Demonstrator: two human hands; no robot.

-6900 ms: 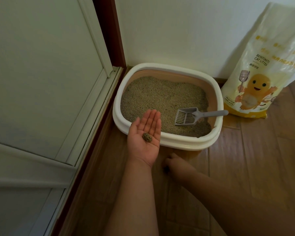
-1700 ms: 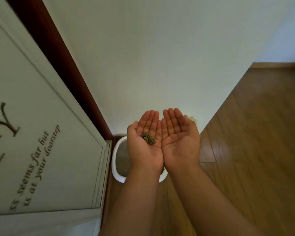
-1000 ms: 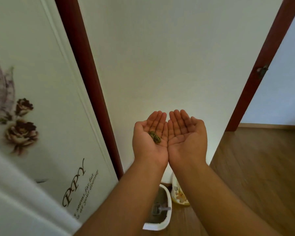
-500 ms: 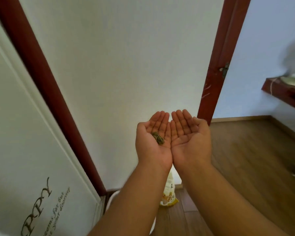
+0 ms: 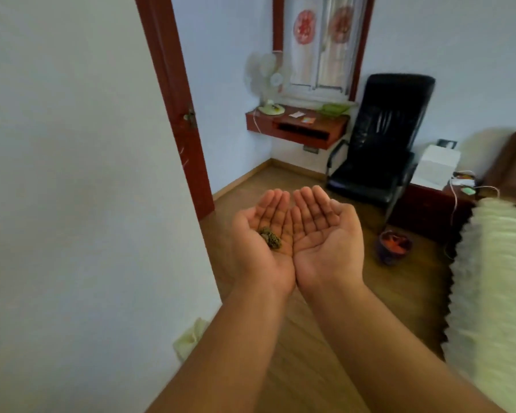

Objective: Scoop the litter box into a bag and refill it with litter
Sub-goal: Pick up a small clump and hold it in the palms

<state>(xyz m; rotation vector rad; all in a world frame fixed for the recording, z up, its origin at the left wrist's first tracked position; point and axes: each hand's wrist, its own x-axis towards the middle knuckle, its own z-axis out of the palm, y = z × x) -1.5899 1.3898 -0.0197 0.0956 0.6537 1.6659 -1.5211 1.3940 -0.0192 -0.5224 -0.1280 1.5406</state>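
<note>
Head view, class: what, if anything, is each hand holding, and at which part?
The left hand carries a small litter clump resting loose on its open palm, ungripped. The right hand, cupped alongside, holds nothing.

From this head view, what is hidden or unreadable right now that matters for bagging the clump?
- Small dark litter clump on the open left hand: too small to tell its makeup.
- Open right hand: its back is hidden by the palm.
- Dark round bin on the wooden floor: blurred, liner unclear.
- Pale bag at the wall's foot: mostly hidden by the wall corner and the left forearm.
</note>
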